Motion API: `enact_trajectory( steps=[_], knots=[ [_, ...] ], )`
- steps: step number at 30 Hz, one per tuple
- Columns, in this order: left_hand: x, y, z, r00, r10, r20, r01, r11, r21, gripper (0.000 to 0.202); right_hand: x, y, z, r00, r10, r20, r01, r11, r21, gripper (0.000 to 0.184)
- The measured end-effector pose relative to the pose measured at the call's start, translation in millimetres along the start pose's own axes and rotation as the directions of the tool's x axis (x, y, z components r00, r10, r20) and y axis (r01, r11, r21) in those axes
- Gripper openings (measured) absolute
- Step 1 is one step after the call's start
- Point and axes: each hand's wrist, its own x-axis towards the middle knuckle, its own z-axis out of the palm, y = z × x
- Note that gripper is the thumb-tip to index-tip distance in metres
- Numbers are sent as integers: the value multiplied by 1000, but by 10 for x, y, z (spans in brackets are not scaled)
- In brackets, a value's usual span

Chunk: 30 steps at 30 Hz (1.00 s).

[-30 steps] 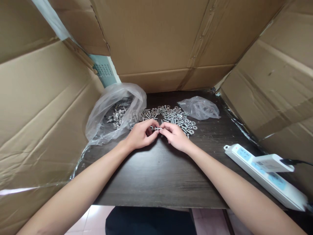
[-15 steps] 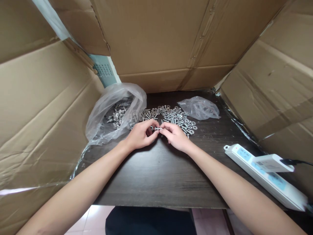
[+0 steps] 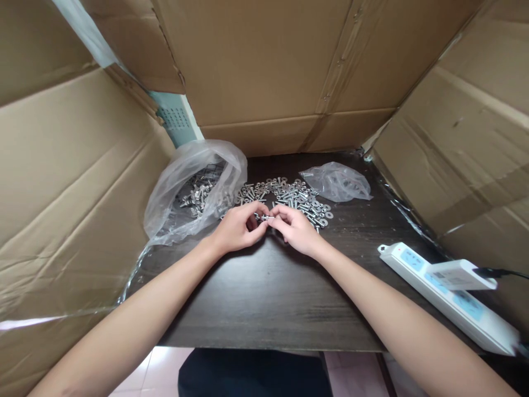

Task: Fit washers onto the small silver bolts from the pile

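Both my hands meet over the dark table, fingertips pinching one small metal bolt (image 3: 265, 218) held roughly level. My left hand (image 3: 239, 226) is closed around its left end. My right hand (image 3: 298, 229) pinches the right end between thumb and forefinger. Something wider, like a nut or washer, appears to sit on the bolt, but the fingers partly hide it. Just beyond my hands lies a loose pile of bolts, nuts and washers (image 3: 295, 196).
An open clear plastic bag (image 3: 165, 193) with metal parts stands at the left. A flatter plastic bag (image 3: 343, 184) lies at the back right. A white power strip (image 3: 442, 292) with a plugged-in adapter (image 3: 460, 275) is on the right. Cardboard walls (image 3: 268, 66) surround the table (image 3: 268, 303).
Hardly anything differs: both hands keep the same place and grip on the bolt, with at most a tiny shift of the fingers.
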Motion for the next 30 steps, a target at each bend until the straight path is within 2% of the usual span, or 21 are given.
enact_trajectory(
  steps=[11,30],
  knots=[
    [1,-4,1,1000,9,-3,-9,1000,3,17,6,-30,-11,1000,-19,8,19,998,-57,32],
    [7,-8,-6,999,41,-11,-41,999,3,13,11,7,-18,999,-28,-23,27,999,-34,32]
  ],
)
